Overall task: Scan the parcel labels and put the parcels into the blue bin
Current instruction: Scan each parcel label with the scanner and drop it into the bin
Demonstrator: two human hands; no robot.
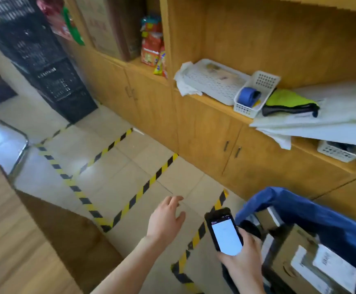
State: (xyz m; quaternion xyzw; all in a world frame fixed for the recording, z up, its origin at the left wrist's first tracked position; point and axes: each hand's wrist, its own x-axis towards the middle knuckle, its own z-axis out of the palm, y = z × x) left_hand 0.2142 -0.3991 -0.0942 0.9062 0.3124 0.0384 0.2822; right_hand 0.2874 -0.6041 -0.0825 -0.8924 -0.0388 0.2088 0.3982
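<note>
The blue bin [321, 213] stands at the lower right, lined with blue fabric. Inside it lie cardboard parcels [296, 251], the nearest one bearing a white barcode label [332, 262]. My right hand [245, 262] holds a black handheld scanner [223, 231] with a lit white screen, just left of the bin's rim. My left hand [166, 219] reaches forward over the tiled floor with fingers apart and nothing in it.
A wooden table [24, 240] fills the lower left. Yellow-black tape [139, 194] marks rectangles on the floor. A wooden cabinet [204, 132] runs along the right, its shelf holding white baskets [255, 92], cloths and white sheets. Black crates [45, 60] are stacked at the upper left.
</note>
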